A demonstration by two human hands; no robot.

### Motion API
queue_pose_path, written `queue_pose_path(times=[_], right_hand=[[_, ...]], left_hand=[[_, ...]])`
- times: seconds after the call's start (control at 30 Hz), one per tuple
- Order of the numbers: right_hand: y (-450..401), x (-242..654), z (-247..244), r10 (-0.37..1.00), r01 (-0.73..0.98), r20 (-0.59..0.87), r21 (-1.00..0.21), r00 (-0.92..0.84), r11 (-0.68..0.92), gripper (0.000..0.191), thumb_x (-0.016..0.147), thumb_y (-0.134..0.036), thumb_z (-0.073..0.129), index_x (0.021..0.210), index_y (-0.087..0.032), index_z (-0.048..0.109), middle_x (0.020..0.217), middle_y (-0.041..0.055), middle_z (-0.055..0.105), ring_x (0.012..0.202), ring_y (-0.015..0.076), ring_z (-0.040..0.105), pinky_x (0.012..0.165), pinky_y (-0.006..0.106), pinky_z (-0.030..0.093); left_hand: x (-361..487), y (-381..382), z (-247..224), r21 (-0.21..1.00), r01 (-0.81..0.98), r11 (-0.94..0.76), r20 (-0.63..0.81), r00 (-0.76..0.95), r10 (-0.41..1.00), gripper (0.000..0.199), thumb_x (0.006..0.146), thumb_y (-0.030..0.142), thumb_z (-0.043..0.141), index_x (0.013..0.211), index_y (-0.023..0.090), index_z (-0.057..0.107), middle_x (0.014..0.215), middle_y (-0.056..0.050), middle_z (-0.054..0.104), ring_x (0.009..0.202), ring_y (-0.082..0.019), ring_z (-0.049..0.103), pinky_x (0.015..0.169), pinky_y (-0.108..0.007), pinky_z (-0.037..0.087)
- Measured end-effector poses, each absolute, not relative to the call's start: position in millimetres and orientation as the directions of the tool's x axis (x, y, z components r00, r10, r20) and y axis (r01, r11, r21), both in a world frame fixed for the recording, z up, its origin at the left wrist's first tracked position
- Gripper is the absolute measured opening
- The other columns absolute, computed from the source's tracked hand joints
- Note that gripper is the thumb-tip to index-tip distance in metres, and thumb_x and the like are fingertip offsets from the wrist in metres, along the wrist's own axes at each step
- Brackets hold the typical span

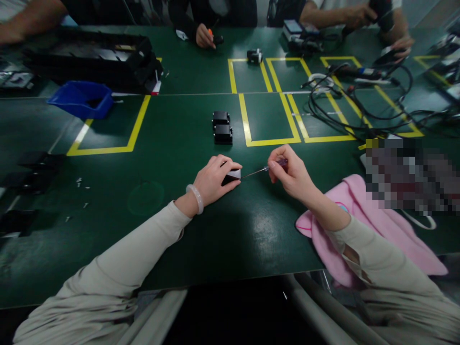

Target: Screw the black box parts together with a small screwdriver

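Observation:
My left hand [214, 181] is closed around a small black box-shaped part [232, 176] and holds it on the green table. In my right hand [289, 170] is a screwdriver [257, 171] with a purplish see-through handle. Its thin shaft points left, and the tip meets or nearly meets the right side of the black part; exact contact is too small to make out. Just beyond my hands stand two similar black parts [223, 133], one behind the other. Several small screws [79, 182] lie scattered to the left.
A blue bin [84, 98] and a long black tray [93, 57] stand at the far left. Black cables [359, 110] coil at the right. A pink cloth [359, 191] lies under my right forearm. Co-workers' hands [205, 37] are busy across the table.

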State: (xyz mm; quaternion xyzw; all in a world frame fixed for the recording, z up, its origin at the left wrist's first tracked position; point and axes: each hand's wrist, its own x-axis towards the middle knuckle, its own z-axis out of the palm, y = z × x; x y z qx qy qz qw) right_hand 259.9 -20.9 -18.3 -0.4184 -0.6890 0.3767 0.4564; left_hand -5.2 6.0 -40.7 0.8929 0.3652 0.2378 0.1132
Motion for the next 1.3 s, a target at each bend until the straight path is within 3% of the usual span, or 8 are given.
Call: queue_pose_path(times=[0.13,0.3,0.47,0.63,0.83,1.03,1.2,1.3], right_hand=[[-21.4,259.3,-17.2,0.923,0.238,0.302,-0.903,-0.238,0.357,0.033,0.102,-0.055,0.064,0.099,-0.024,0.054,0.074,-0.0042,0.058,0.056,0.0106,0.057,0.053,0.027,0.044],[-19.7,258.6,-19.9,0.917,0.233,0.328,-0.896,-0.225,0.378,0.033,0.105,-0.053,0.061,0.093,-0.024,0.053,0.062,-0.0072,0.052,0.049,0.0096,0.052,0.051,0.026,0.04],[-19.8,258.9,-20.6,0.919,0.223,0.332,-0.899,-0.214,0.377,0.03,0.103,-0.053,0.063,0.102,-0.024,0.055,0.071,-0.0056,0.057,0.053,0.0096,0.056,0.053,0.026,0.044],[-19.3,259.3,-20.6,0.921,0.247,0.324,-0.894,-0.217,0.373,0.033,0.104,-0.052,0.062,0.091,-0.023,0.055,0.062,-0.0072,0.052,0.049,0.009,0.052,0.05,0.026,0.04],[-20.0,259.1,-22.8,0.923,0.238,0.325,-0.898,-0.205,0.369,0.029,0.104,-0.053,0.061,0.106,-0.024,0.055,0.07,-0.0058,0.057,0.053,0.0099,0.056,0.053,0.027,0.043],[-19.7,260.7,-19.3,0.916,0.298,0.335,-0.871,-0.22,0.39,0.033,0.104,-0.053,0.062,0.09,-0.023,0.055,0.064,-0.0058,0.055,0.052,0.0098,0.054,0.053,0.027,0.041],[-20.7,258.8,-17.3,0.916,0.27,0.337,-0.881,-0.219,0.389,0.032,0.104,-0.055,0.06,0.1,-0.023,0.056,0.069,-0.0054,0.057,0.053,0.0101,0.057,0.054,0.027,0.043],[-21.0,258.6,-17.3,0.918,0.274,0.331,-0.882,-0.218,0.383,0.035,0.103,-0.057,0.061,0.096,-0.023,0.056,0.067,-0.0055,0.057,0.053,0.0103,0.056,0.054,0.027,0.043]], left_hand=[[-5.2,6.0,-40.8,0.377,0.599,-0.706,0.338,0.621,0.708,0.033,0.097,0.029,0.071,0.127,0.02,0.063,0.123,-0.011,0.064,0.113,-0.028,0.06,0.096,-0.045,0.054],[-5.0,6.0,-41.2,0.37,0.601,-0.709,0.342,0.621,0.705,0.033,0.096,0.028,0.072,0.127,0.019,0.064,0.123,-0.011,0.064,0.113,-0.028,0.06,0.096,-0.045,0.054],[-5.1,5.3,-40.2,0.37,0.599,-0.71,0.344,0.621,0.704,0.032,0.097,0.029,0.071,0.127,0.019,0.063,0.122,-0.011,0.064,0.113,-0.027,0.06,0.095,-0.044,0.055],[-5.1,5.6,-39.9,0.357,0.596,-0.72,0.353,0.627,0.694,0.032,0.097,0.029,0.071,0.127,0.019,0.063,0.121,-0.011,0.064,0.112,-0.028,0.06,0.095,-0.044,0.055],[-5.6,5.9,-40.8,0.359,0.599,-0.716,0.351,0.625,0.698,0.034,0.096,0.028,0.072,0.127,0.019,0.063,0.122,-0.011,0.064,0.111,-0.028,0.06,0.094,-0.044,0.055],[-5.4,5.6,-40.0,0.365,0.601,-0.711,0.34,0.624,0.703,0.033,0.097,0.028,0.071,0.128,0.02,0.063,0.123,-0.01,0.064,0.113,-0.027,0.06,0.095,-0.044,0.055],[-5.0,6.0,-40.3,0.358,0.6,-0.715,0.346,0.626,0.699,0.034,0.096,0.028,0.072,0.128,0.019,0.063,0.122,-0.011,0.064,0.112,-0.028,0.06,0.094,-0.043,0.055],[-5.0,6.4,-41.0,0.354,0.598,-0.719,0.351,0.627,0.695,0.034,0.096,0.028,0.073,0.127,0.019,0.063,0.122,-0.01,0.064,0.112,-0.027,0.06,0.095,-0.043,0.055]])
